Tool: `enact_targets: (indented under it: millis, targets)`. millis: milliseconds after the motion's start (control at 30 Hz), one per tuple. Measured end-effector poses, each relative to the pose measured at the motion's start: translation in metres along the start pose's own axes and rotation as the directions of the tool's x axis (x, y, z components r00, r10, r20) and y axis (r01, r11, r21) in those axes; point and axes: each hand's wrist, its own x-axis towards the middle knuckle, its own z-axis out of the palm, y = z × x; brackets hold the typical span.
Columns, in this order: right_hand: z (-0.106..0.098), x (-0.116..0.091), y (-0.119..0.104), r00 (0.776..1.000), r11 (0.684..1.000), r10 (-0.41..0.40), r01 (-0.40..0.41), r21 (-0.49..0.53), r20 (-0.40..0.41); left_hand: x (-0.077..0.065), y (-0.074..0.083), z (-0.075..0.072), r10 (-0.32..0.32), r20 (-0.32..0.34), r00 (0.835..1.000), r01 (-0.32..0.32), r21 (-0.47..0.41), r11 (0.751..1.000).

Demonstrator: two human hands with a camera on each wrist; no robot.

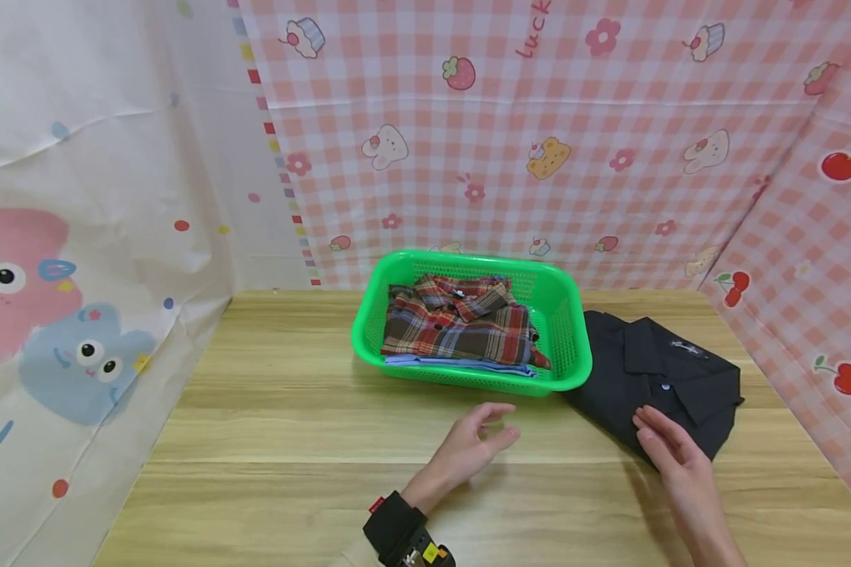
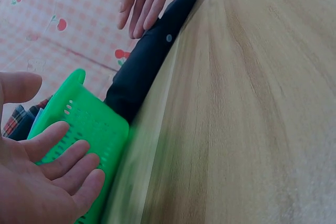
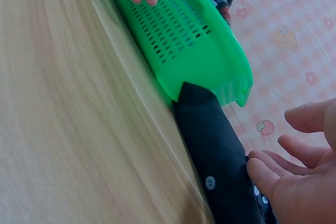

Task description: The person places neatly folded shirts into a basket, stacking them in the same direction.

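A green plastic basket (image 1: 574,346) stands at the back of the table, holding a folded plaid shirt (image 1: 461,335) with a light blue folded cloth (image 1: 461,364) under it. To the basket's right lies a folded black shirt (image 1: 652,378), collar up, one corner against the basket. My left hand (image 1: 468,445) hovers in front of the basket, fingers loosely bent, holding nothing. Over the front edge of the black shirt is my right hand (image 1: 681,465), relaxed; in the right wrist view its fingertips (image 3: 257,166) are close to the shirt, and whether they touch cannot be told.
The wooden table (image 1: 269,441) meets a pink checked cloth wall (image 1: 503,197) behind and on the right. A white cartoon-printed cloth (image 1: 149,260) hangs at the left. A black strap with a device (image 1: 397,528) sits on my left wrist.
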Motion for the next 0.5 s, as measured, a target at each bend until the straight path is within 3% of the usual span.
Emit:
enact_targets:
  millis: [500]
  targets:
    - [-0.0045,-0.0020,0.0031,0.997,0.997,0.071,-0.072,-0.030,-0.031,0.0030,-0.0032,0.0029,0.017,0.009,1.000,-0.017,-0.011,1.000]
